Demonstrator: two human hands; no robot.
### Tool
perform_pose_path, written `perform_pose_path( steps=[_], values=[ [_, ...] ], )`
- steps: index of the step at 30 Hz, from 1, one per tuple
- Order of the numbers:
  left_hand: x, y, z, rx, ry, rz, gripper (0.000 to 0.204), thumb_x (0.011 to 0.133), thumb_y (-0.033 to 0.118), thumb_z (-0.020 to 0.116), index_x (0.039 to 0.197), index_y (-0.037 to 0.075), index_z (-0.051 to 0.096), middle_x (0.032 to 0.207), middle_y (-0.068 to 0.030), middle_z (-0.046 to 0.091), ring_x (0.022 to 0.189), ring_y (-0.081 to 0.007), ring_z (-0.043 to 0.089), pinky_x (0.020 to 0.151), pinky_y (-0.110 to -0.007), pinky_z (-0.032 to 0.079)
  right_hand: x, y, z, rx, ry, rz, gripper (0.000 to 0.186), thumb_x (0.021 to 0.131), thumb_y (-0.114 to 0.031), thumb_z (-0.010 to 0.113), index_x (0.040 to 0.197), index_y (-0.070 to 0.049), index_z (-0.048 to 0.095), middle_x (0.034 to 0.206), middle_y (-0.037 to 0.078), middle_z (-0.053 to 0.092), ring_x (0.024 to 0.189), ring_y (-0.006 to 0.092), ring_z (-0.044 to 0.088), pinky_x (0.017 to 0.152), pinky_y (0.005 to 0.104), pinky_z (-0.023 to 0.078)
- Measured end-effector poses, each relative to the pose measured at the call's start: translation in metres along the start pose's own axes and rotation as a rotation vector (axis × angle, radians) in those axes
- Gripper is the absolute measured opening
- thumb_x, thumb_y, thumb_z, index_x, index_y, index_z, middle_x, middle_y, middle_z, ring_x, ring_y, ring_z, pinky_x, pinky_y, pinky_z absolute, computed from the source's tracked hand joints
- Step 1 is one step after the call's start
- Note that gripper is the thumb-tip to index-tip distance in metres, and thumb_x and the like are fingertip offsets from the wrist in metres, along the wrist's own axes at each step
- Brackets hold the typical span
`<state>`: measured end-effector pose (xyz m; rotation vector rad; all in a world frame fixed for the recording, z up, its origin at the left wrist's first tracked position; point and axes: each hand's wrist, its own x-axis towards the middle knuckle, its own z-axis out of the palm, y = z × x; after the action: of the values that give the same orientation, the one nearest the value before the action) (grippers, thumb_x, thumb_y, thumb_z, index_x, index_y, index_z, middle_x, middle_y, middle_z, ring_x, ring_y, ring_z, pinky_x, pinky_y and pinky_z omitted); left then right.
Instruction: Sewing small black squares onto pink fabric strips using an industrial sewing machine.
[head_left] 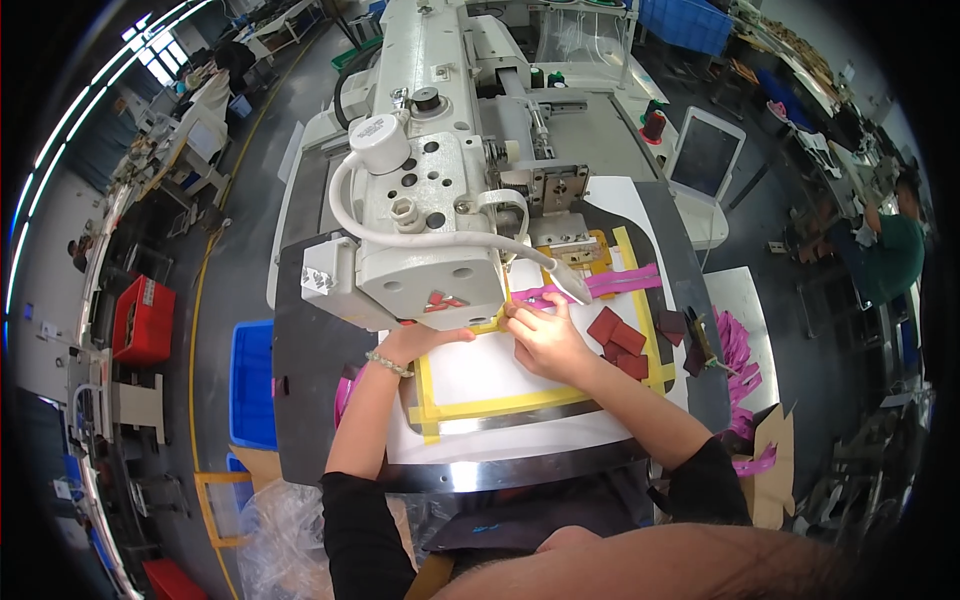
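Placement of the strip [628, 281] at the machine [385, 292] appears in hand. Strip lies across the sheet [480, 378] on the worktop [308, 425], near red patches [627, 338]. Right hand [548, 338] bends at it; left hand [422, 343] is partly hidden; neither grip can be told. Next move would call for alignment. Blue bin [252, 385] stands on the floor [222, 285].

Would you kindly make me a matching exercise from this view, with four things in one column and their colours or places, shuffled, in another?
Things:
1. Strip by the right hand
2. Loose flat pieces
3. Tape on the white sheet
4. Bracelet

Colours or places:
A. Yellow
B. At the wrist of the left hand
C. Pink
D. Dark red

Right pairs: 1-C, 2-D, 3-A, 4-B
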<state>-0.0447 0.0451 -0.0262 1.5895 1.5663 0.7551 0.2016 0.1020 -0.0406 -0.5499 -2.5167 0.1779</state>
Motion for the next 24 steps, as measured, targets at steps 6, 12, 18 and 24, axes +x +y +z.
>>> perform_pose_path(
  steps=[6,12,18,24],
  values=[
    [-0.003,0.001,0.003,-0.008,0.071,0.053,0.04,0.071,0.03,0.083,0.096,0.004,0.066,0.087,-0.0028,0.067,0.082,-0.0139,0.061,0.074,-0.029,0.049,0.003,-0.002,-0.003,-0.002,0.031,-0.03,0.028,0.07,-0.005,0.063,0.097,-0.008,0.057,0.104,0.006,0.061,0.107,0.0192,0.059,0.098,0.0502,0.032],
    [-0.007,0.004,0.001,0.097,0.005,0.048,0.059,0.068,0.037,0.082,0.113,0.005,0.062,0.114,-0.0111,0.062,0.109,-0.0259,0.056,0.094,-0.037,0.042,0.002,-0.007,-0.011,-0.006,0.013,-0.044,0.028,0.071,-0.005,0.063,0.098,-0.008,0.057,0.105,0.005,0.061,0.105,0.0183,0.06,0.097,0.0474,0.032],
    [-0.025,0.002,0.015,0.564,0.142,0.127,0.085,0.071,0.051,0.075,0.136,0.007,0.042,0.138,-0.0199,0.04,0.135,-0.0367,0.028,0.108,-0.049,0.02,-0.011,-0.019,-0.02,0.001,-0.018,-0.04,0.026,0.075,-0.011,0.067,0.1,-0.012,0.058,0.113,0.004,0.061,0.11,0.0157,0.059,0.095,0.0484,0.032],
    [-0.037,0.017,0.026,0.575,0.139,0.021,0.1,0.069,0.058,0.073,0.141,0.004,0.03,0.14,-0.0224,0.034,0.134,-0.0387,0.026,0.108,-0.05,0.019,-0.002,-0.005,-0.025,0.012,-0.108,-0.114,0.031,0.074,-0.02,0.074,0.099,-0.012,0.059,0.109,0.004,0.06,0.099,0.0171,0.06,0.09,0.041,0.038]
  ],
)
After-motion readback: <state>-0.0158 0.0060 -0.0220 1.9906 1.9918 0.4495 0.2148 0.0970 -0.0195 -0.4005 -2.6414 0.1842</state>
